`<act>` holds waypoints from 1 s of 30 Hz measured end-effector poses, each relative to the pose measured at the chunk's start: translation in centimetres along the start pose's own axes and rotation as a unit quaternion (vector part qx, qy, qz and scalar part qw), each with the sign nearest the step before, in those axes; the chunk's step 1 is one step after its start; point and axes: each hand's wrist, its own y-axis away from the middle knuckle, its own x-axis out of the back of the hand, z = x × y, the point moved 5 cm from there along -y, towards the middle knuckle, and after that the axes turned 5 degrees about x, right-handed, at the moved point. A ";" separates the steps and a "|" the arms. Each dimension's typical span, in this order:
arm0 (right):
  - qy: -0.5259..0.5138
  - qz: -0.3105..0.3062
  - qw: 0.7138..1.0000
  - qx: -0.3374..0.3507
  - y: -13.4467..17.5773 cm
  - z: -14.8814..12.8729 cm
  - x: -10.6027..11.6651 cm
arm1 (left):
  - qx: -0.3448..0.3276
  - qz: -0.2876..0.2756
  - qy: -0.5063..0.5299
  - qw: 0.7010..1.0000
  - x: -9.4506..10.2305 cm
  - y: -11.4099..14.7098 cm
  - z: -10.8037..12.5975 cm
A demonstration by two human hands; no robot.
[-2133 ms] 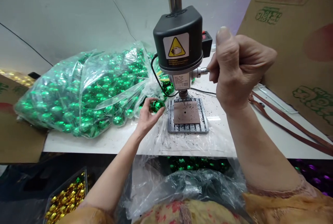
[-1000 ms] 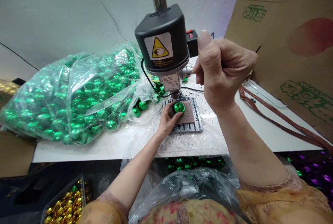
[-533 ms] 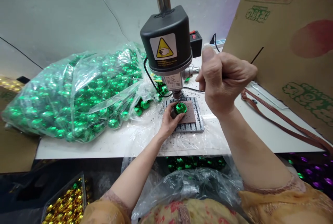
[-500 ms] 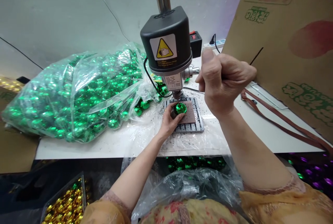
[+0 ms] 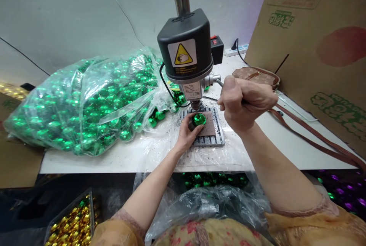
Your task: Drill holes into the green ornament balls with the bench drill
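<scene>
My left hand grips a shiny green faceted ball between thumb and fingers, right under the chuck of a small black drill press. Beneath the ball lies a brownish pad on the grey slotted base, with dark shavings scattered about. At the press's right side, my right hand is wrapped round the feed lever, most of which the fist hides. The drill bit's tip meets the top of the ball; how deep it sits I cannot tell.
A big clear bag of green balls fills the table's left, some spilling toward the press. To the right stand a cardboard box and a brown patterned handbag. Below are a crate of gold balls and purple balls.
My right hand has come down with the lever, uncovering the handbag behind it. My left hand keeps the ball in the same place on the base. The view has shifted slightly.
</scene>
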 end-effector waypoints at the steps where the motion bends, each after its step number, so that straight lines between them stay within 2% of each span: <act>1: 0.006 -0.001 1.000 0.002 0.1 0.0 0.1 | 0.000 0.002 0.003 1.000 0.0 0.0 0.0; 9: -0.036 0.004 0.999 0.031 0.6 0.0 0.1 | 0.003 0.007 0.015 1.000 -0.1 0.1 -0.1; 12: -0.045 0.009 0.997 0.061 0.8 0.1 0.2 | 0.000 0.010 0.008 1.000 -0.1 0.2 0.3; 17: -0.041 -0.014 0.994 0.100 1.1 -0.3 0.3 | 0.001 0.020 -0.002 1.000 0.0 0.3 0.6; 19: -0.027 -0.010 0.997 0.071 0.4 -0.4 0.2 | 0.006 0.020 0.000 1.000 -0.1 0.3 0.3; 24: -0.002 0.012 0.996 -0.087 -2.8 0.3 -1.0 | 0.013 0.043 -0.034 0.998 -0.1 0.6 0.6; 28: -0.054 0.023 0.995 -0.083 -4.7 1.1 -1.9 | -0.016 0.098 -0.118 0.988 0.9 3.1 3.2; 30: -0.076 0.023 0.994 -0.076 -5.0 1.5 -2.1 | -0.057 0.081 -0.163 0.982 1.2 5.8 4.7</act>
